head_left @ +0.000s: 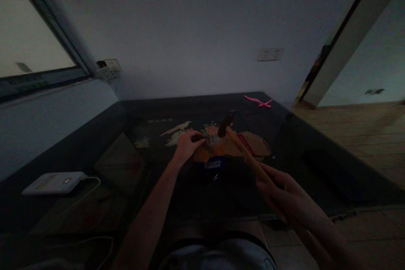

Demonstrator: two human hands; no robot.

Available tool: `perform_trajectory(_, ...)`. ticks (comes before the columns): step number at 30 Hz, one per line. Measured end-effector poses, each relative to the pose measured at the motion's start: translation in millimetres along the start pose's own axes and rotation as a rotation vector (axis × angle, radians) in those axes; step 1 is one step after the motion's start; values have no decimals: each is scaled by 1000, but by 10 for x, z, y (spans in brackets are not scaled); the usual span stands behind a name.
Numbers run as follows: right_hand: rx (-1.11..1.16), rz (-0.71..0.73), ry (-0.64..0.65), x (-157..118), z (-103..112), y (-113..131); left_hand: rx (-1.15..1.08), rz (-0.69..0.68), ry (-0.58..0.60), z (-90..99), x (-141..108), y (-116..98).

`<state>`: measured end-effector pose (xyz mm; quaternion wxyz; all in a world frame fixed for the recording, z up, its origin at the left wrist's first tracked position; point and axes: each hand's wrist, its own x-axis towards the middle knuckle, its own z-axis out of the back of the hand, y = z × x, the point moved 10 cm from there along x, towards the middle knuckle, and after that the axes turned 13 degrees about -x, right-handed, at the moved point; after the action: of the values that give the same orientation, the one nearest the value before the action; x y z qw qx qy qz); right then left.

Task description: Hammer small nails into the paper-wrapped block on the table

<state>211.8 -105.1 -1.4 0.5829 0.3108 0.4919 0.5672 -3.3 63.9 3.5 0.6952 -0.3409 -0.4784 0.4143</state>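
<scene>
My right hand [281, 190] is wrapped round the wooden handle of a hammer [245, 152]. The hammer's dark head is raised toward the middle of the table, to the right of my left hand [189, 145]. That left hand is closed, thumb and fingers pinched at the left end of a flat, tan, patterned piece [232, 145] with a dark red band across it. What the fingertips hold is too small and dark to make out. Just in front of this piece lies a blue item [213, 164] with a pale label.
The dark glossy table [196, 202] bears a printed bird and flower design. A white device [53, 183] with a cable lies at left, a pink ribbon-like strip [259, 101] at the back right, and a dark flat object [335, 175] at right. A wall stands behind.
</scene>
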Motion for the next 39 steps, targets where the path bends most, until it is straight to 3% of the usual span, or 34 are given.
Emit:
perform_trajectory(14,-14,-20,-18,12,10,-72,75,-9,-39,22,-5,-16)
perform_trajectory(24,-2,-19,-25,-19,4,-18,14,3,18,-50,6,-39)
perform_trajectory(39,-29,-3,0,-2,6,-40,141,32,-11,-45,10,-66)
